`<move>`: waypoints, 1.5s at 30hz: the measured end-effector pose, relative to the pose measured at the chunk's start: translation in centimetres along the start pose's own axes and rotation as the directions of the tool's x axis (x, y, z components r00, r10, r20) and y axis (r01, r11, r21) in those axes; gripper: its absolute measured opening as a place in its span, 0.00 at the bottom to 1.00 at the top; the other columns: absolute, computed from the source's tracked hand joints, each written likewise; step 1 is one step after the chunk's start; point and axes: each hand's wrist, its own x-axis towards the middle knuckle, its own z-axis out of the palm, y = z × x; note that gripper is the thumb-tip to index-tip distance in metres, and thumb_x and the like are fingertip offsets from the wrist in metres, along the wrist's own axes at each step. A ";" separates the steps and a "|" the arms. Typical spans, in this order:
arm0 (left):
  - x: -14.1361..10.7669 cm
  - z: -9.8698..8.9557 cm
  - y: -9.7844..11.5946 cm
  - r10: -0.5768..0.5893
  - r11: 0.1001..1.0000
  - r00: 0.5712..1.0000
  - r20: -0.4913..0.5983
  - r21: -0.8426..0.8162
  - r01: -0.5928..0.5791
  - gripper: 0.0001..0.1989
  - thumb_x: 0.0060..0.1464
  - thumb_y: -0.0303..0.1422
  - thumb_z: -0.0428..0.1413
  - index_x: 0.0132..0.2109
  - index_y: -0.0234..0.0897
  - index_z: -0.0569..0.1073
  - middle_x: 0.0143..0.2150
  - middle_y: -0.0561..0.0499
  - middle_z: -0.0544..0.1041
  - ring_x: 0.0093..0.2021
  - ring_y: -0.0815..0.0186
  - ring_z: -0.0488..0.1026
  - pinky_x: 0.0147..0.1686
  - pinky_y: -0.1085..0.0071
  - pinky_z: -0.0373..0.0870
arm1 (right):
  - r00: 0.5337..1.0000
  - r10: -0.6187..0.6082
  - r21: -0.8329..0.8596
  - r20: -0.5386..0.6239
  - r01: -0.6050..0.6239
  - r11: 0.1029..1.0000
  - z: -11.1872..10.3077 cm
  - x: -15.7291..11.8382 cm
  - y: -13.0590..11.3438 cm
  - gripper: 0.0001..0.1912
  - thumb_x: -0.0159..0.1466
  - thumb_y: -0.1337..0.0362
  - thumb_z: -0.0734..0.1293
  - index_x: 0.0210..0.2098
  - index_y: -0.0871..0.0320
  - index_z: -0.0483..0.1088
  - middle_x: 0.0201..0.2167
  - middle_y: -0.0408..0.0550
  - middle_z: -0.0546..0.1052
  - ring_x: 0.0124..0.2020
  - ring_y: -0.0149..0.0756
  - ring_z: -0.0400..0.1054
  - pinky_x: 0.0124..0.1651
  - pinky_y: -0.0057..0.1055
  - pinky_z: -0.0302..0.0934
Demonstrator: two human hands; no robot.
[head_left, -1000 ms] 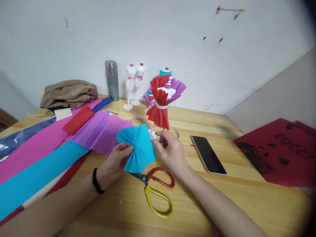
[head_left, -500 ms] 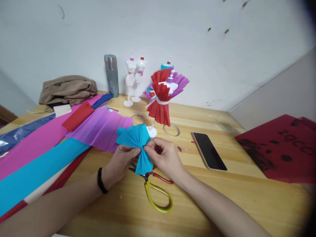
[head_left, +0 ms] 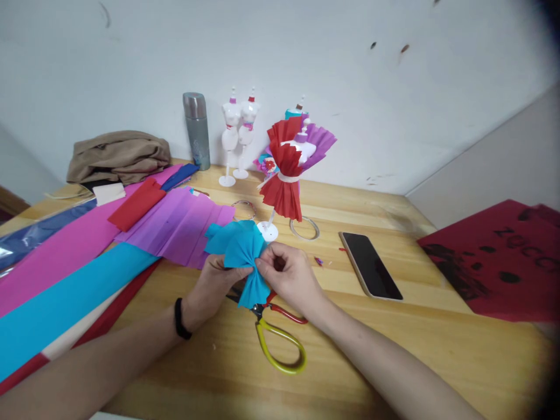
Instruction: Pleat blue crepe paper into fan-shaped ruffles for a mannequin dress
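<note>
Both hands pinch a blue pleated paper (head_left: 240, 242) at its gathered middle, its ends fanned out above and below. My left hand (head_left: 213, 286) grips it from the left, partly covered by the paper. On the right side my right hand (head_left: 289, 277) holds the gather between thumb and fingers. Scissors (head_left: 283, 350) with yellow and red handles lie beneath, their blades partly hidden by the paper. Behind the hands stands a small white dress form (head_left: 303, 153) wearing red pleated paper (head_left: 284, 195) tied at the waist, with purple paper at its back.
Long coloured paper strips (head_left: 87, 277) cover the left of the table (head_left: 350, 361). A brown cloth (head_left: 118, 156), a flask (head_left: 198, 131) and two bare dress forms (head_left: 230, 131) stand or lie behind. To the right are a wire coil (head_left: 315, 233), a phone (head_left: 371, 265) and a red bag (head_left: 499, 262).
Part of the blue paper's upper fan has folded forward over my left fingers and thumb. Both hands still grip the gather in nearly the same place. The view has shifted slightly.
</note>
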 end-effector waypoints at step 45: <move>0.1 -0.9 0.0 -0.025 0.961 0.945 0.327 -0.253 0.114 0.16 0.44 0.39 0.67 0.39 0.35 0.77 0.36 0.46 0.81 0.37 0.59 0.77 0.34 0.66 0.72 | 0.999 0.020 0.140 0.050 -0.026 0.990 -1.2 0.1 -0.4 0.09 0.56 0.59 0.66 0.26 0.59 0.70 0.19 0.40 0.67 0.20 0.28 0.59 0.23 0.26 0.54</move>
